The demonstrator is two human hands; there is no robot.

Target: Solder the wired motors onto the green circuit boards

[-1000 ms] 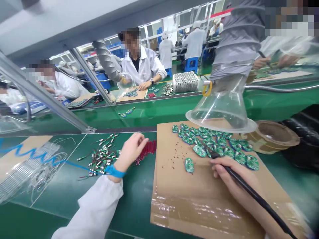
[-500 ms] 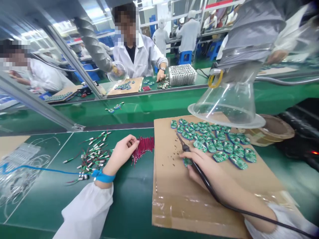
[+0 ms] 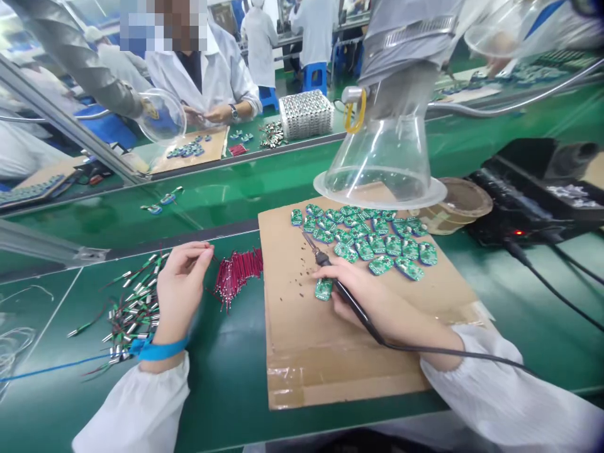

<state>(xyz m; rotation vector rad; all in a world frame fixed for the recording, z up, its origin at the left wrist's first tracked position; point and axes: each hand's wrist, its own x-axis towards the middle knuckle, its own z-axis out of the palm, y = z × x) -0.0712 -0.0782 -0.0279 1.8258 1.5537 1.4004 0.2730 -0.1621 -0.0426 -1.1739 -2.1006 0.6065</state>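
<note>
My left hand (image 3: 183,283), with a blue strap round its wrist, is closed in a pinch. A thin red wire shows at its fingertips, just left of a bundle of red wires (image 3: 238,272). My right hand (image 3: 356,292) grips a soldering iron (image 3: 352,302), its tip pointing up and left over the cardboard (image 3: 302,352). Beside the fingers of that hand lies a single green circuit board (image 3: 323,289), partly covered by them. Several more green boards (image 3: 377,244) are spread over the upper part of the cardboard.
Small metal cylinders with wires (image 3: 134,308) lie left of my left hand. A clear fume hood (image 3: 380,167) hangs low over the boards. At right stand a round tub (image 3: 465,201) and a black device (image 3: 514,207) with a red light. Across the bench sits a co-worker (image 3: 207,75).
My left hand has drawn away from the red wire bundle to the left, a wire now at its fingertips. My right hand still holds the soldering iron. The view has shifted.
</note>
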